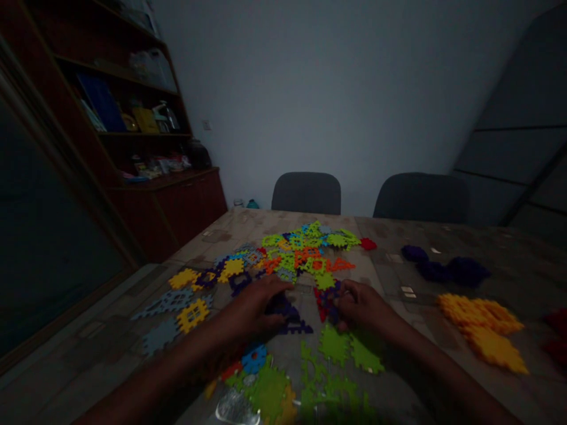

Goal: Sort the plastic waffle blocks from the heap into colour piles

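**Q: Left hand?**
A: The left hand [257, 306] is partly closed, fingers curved down over a purple piece [287, 313] of interlocking plastic. The piece lies on the worktop [390, 277], and the firmness of the grip cannot be told.

**Q: Right hand?**
A: The right hand [358, 307] is also partly closed, its fingers [348, 298] against a red-and-purple cluster [326, 301] just beside the purple piece. The cluster stands slightly raised, and the hand seems to have hold of it. The two hands are close together but not touching.

**Q: Other pieces nearby?**
A: A multicoloured heap [301, 254] of green, orange and blue pieces lies beyond the hands. Grey pieces [168, 301] and a yellow piece [192, 314] lie to the left. Green pieces [336, 348] and a blue piece [254, 359] lie nearer the person, below the hands.

**Q: Further right?**
A: Dark purple clumps [443, 265] lie beyond a yellow stack [481, 330]. Red pieces [557, 336] sit at the right edge.

**Q: Background?**
A: Two dark chairs [305, 193] stand beyond the worktop. A wooden cabinet [133, 118] with cluttered shelves stands at the left.
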A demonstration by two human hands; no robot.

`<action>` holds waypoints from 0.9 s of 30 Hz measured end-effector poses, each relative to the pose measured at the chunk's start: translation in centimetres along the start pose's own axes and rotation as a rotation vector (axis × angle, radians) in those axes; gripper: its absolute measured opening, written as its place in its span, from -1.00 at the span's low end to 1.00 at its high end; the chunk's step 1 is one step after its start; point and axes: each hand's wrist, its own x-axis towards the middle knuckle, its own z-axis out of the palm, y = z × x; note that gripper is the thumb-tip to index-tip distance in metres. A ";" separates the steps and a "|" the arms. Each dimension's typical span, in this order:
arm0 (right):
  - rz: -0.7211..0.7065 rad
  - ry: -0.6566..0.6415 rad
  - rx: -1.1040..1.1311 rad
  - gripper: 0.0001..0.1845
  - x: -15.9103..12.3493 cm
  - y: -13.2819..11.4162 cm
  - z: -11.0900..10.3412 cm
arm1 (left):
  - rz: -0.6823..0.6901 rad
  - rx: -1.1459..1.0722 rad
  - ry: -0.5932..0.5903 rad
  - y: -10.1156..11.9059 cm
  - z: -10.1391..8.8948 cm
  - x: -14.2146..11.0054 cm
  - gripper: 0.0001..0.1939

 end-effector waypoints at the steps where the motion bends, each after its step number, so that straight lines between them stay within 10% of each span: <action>1: 0.014 -0.034 0.069 -0.78 -0.1 -0.2 0.6 | -0.016 0.006 0.023 -0.6 -0.5 -0.8 -0.43; 9: 0.092 -0.185 0.170 -0.70 0.1 -2.1 5.7 | -0.071 -0.005 0.075 -2.2 -0.4 -4.6 -0.41; 16: -0.090 0.000 -0.177 -0.93 -0.3 -2.6 3.0 | -0.099 -0.012 0.047 -1.7 -0.1 -4.1 -0.36; 21: -0.395 -0.123 -0.467 -0.62 0.0 -3.5 3.5 | -0.128 0.023 0.036 -2.2 0.3 -4.1 -0.34; 27: -0.357 -0.161 -0.686 -0.81 0.7 -4.5 5.1 | -0.130 0.019 0.010 -1.9 0.0 -4.2 -0.40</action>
